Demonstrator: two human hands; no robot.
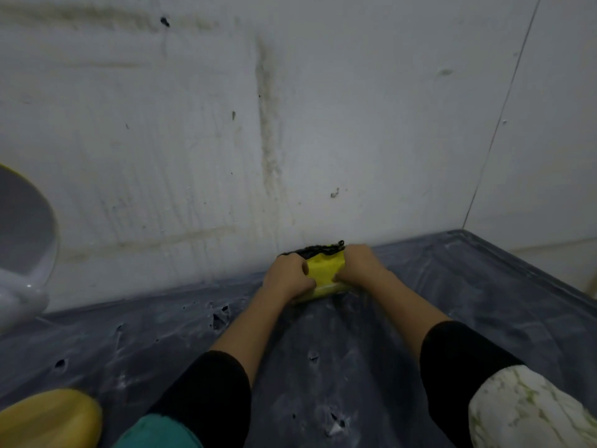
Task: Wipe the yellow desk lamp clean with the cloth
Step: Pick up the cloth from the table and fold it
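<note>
Both my hands are closed on a yellow cloth (324,273) with a dark edge along its far side. It lies on the dark plastic-covered surface right at the foot of the wall. My left hand (288,275) grips its left part and my right hand (359,266) grips its right part. The yellow desk lamp stands far to the left, apart from my hands. Its shade (22,250) shows a pale inside with a thin yellow rim at the left edge. Its rounded yellow base (48,418) sits at the bottom left corner.
A stained white wall (290,124) rises just behind the cloth, and a second wall meets it at the right. The dark crinkled sheet (323,350) has small holes. A white, green-streaked rounded object (529,412) sits at the bottom right, and something teal (155,431) at the bottom edge.
</note>
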